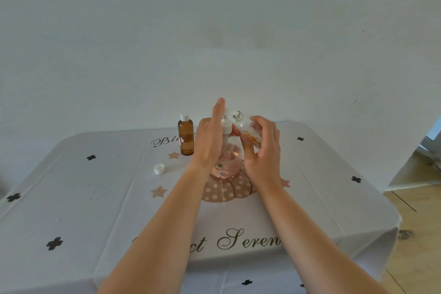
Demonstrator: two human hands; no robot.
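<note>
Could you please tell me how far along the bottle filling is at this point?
Done: the small clear bottle is open, and a white cap lies loose on the table. In hand: the right hand holds it tilted at the spout of the pump bottle, the left hand flat on the pump head. Left: finishing the fill, whose level I cannot tell, then capping. The amber bottle stands capped.

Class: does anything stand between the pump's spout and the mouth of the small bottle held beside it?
Nothing visible does. The right hand tilts the small clear bottle so its uncapped mouth sits at the spout of the pump bottle; the left hand presses the pump. The loose white cap and amber bottle stand apart.
</note>
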